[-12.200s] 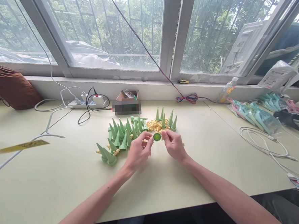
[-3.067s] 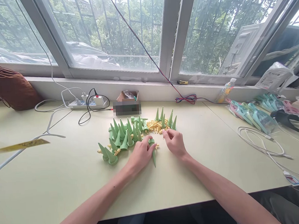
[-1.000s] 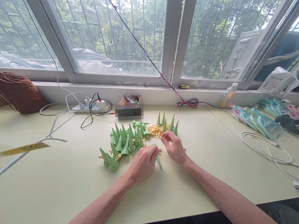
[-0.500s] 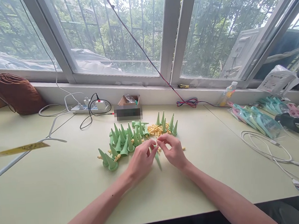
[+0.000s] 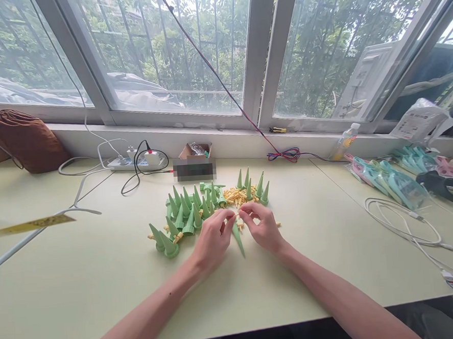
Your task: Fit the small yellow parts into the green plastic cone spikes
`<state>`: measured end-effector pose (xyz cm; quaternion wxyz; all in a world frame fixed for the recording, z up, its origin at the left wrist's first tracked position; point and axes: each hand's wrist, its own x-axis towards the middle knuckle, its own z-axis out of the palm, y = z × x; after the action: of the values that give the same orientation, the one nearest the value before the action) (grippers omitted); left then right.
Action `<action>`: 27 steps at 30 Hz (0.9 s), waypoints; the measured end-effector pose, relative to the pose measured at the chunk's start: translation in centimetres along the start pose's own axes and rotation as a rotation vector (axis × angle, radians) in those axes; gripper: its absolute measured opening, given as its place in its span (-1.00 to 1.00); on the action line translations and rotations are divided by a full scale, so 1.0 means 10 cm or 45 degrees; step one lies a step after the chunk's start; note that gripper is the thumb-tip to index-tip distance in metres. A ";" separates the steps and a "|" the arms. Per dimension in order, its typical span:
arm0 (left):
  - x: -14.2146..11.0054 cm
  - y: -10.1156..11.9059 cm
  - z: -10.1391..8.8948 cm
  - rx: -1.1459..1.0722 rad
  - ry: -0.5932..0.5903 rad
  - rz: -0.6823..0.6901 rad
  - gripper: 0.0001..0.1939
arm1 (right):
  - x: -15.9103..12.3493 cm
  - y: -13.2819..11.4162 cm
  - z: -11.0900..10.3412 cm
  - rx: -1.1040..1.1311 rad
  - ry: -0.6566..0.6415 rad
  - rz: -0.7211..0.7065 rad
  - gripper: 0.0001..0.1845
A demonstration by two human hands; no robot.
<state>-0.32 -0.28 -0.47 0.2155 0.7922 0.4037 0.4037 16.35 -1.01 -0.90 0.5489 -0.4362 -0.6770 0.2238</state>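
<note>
My left hand [image 5: 212,239] is closed round a green cone-shaped spike [image 5: 238,239], whose tip points down toward me. My right hand [image 5: 263,226] pinches at the wide end of the spike, fingers pressed together; a small yellow piece may be in the pinch, too small to tell. Behind the hands stands a cluster of green spikes [image 5: 190,208], several upright, and a heap of small yellow pieces [image 5: 238,195]. A few more green spikes [image 5: 258,185] stand beyond the yellow heap. Two spikes [image 5: 164,240] lie apart at the left.
A power strip with cables [image 5: 136,160] and a small cardboard box [image 5: 194,151] sit by the window sill. A brown bag [image 5: 25,141] is at far left, a white cable [image 5: 404,215] and packaged pastel items [image 5: 388,177] at right. The pale table [image 5: 83,280] ends near me.
Over the last second my right hand came from the yellow heap to the wide end of the spike held in my left hand. The spike stays tip down.
</note>
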 end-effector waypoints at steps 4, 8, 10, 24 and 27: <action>0.00 0.00 0.00 -0.004 0.007 -0.004 -0.79 | 0.00 0.00 0.00 0.011 -0.011 0.020 -0.80; 0.00 0.00 0.00 0.001 0.029 0.007 -0.81 | 0.01 0.01 0.00 0.076 -0.016 0.075 -0.77; 0.00 0.00 0.00 0.005 0.041 0.014 -0.83 | 0.02 0.02 0.00 0.168 0.006 0.131 -0.77; -0.01 -0.01 0.01 0.042 -0.043 -0.025 -0.85 | 0.11 0.06 -0.06 0.874 0.094 0.586 -0.67; -0.01 -0.01 0.01 0.059 -0.023 -0.008 -0.83 | 0.12 0.05 -0.06 0.891 0.095 0.600 -0.66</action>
<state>-0.36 -0.32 -0.64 0.2020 0.7993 0.4133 0.3865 17.08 0.11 -0.48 0.6220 -0.3741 -0.4215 0.5436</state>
